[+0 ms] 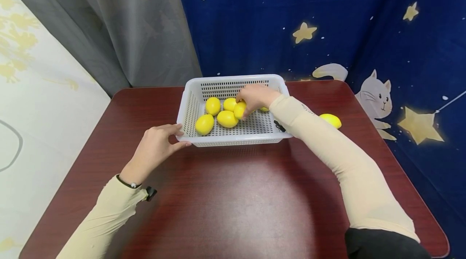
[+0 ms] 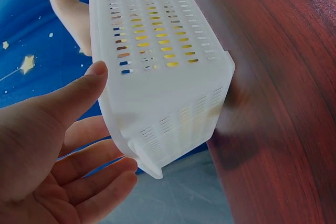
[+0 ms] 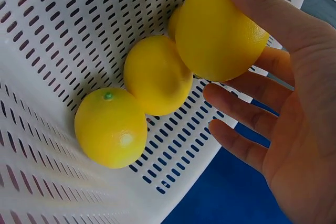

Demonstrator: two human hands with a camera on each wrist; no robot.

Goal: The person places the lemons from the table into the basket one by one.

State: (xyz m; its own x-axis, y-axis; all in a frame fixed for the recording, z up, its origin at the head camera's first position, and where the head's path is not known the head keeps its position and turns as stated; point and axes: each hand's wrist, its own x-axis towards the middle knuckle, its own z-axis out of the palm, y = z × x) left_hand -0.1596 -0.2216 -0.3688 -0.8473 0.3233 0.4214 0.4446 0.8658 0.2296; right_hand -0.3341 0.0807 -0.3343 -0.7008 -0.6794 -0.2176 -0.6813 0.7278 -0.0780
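A white slotted plastic basket (image 1: 236, 139) stands at the far side of the table, with several yellow lemons inside. My right hand (image 1: 256, 96) reaches in over its right part and grips one lemon (image 3: 218, 32) between thumb and fingers. Below the held lemon in the right wrist view lie another lemon (image 3: 157, 74) and a lemon with a green tip (image 3: 110, 127). At the basket's near left corner, my left hand (image 1: 154, 143) holds the rim, the thumb (image 2: 92, 77) on the front side and the fingers round the left side. My right wrist partly covers a lemon (image 1: 264, 109).
One lemon (image 1: 330, 120) lies on the dark red table (image 1: 233, 194), to the right of the basket and beyond my right sleeve. Behind the table's far edge hang a grey curtain (image 1: 153, 28) and a blue curtain (image 1: 251, 20) with stars.
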